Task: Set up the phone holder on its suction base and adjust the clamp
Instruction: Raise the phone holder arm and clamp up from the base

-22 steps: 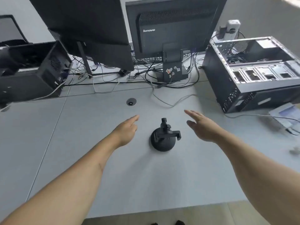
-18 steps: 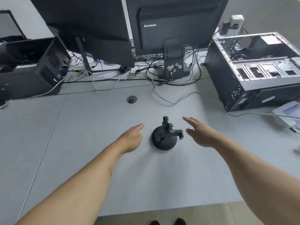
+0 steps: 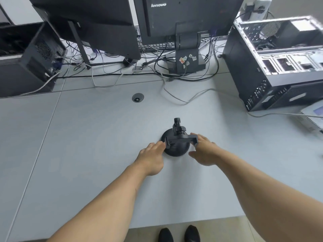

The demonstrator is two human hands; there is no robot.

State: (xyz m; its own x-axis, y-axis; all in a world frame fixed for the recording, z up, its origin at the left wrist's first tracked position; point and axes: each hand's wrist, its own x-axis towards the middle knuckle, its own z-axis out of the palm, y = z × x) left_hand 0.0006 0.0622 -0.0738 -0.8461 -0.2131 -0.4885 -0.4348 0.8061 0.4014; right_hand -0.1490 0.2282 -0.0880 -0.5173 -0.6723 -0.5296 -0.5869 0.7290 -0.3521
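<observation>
Nearest the camera, two bare forearms reach forward over the pale grey desk [image 3: 87,137], with the toes of dark shoes showing below its front edge. The left hand [image 3: 151,158] and right hand [image 3: 205,152] flank the phone holder [image 3: 176,142] — both spread, fingers loosely extended, neither closed on anything. The left fingertips touch or all but touch the left end of the clamp [image 3: 181,139]; the right fingers lie just beside its right end. Which is nearer is hard to call.

The holder stands straight ahead between the hands, its domed suction base [image 3: 176,151] on the desk. The clamp's long axis runs left to right, so each hand faces one end — my guess is the next move is a squeeze or pull along that line. A knobbed stem rises behind it.

Farther off, a round cable hole [image 3: 137,97], loose cables, and two monitors. At far right an open computer case [image 3: 279,56] lies on its side, showing bare metal bays and a fan grille.
</observation>
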